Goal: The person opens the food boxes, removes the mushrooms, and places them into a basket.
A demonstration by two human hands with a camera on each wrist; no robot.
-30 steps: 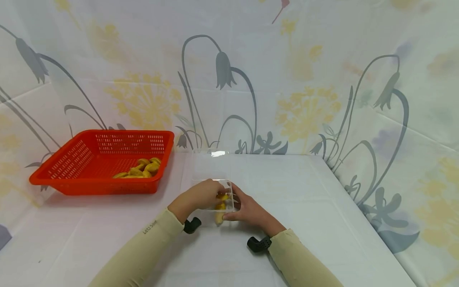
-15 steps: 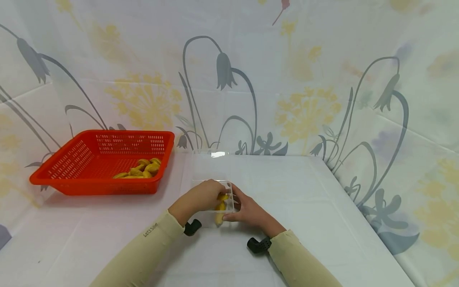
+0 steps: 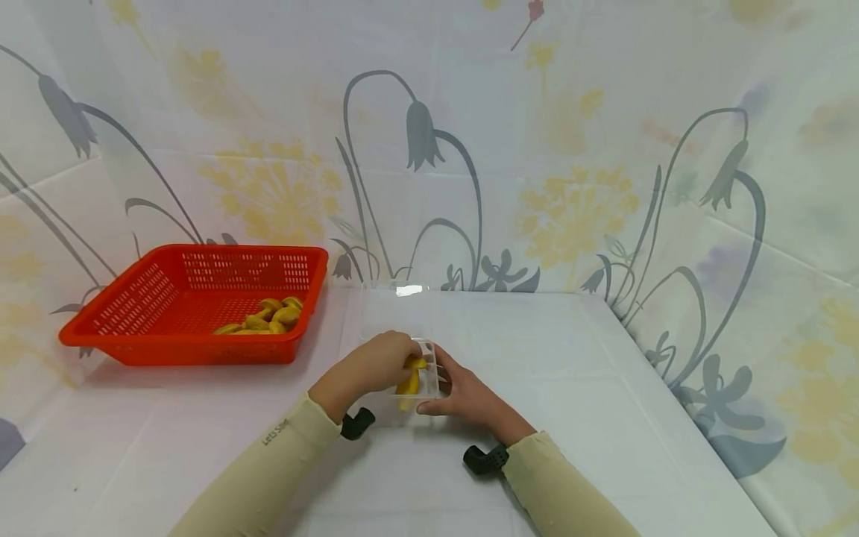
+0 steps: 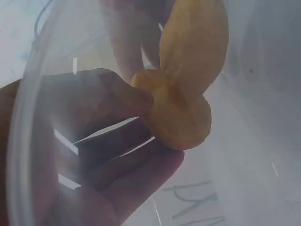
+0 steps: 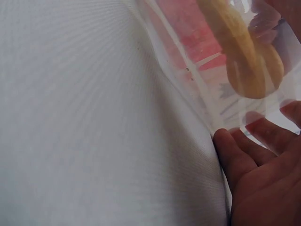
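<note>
A clear plastic box stands at the middle of the white table. My left hand reaches into it from the left and pinches a yellow mushroom between thumb and fingers. Through the clear wall in the left wrist view, the mushroom shows its rounded end at the fingertips. My right hand grips the box's right side, thumb at the near corner and fingers along the outer wall. In the right wrist view, the mushroom appears behind the plastic, apart from that hand.
A red perforated basket stands at the left with several yellow mushrooms in its near right corner. Behind the box lies a flat clear plastic piece. A flower-printed sheet hangs at the back and right.
The mushroom in my left hand has risen slightly and shifted left within the box. My left hand has moved a little left and up; the right hand keeps its place.
</note>
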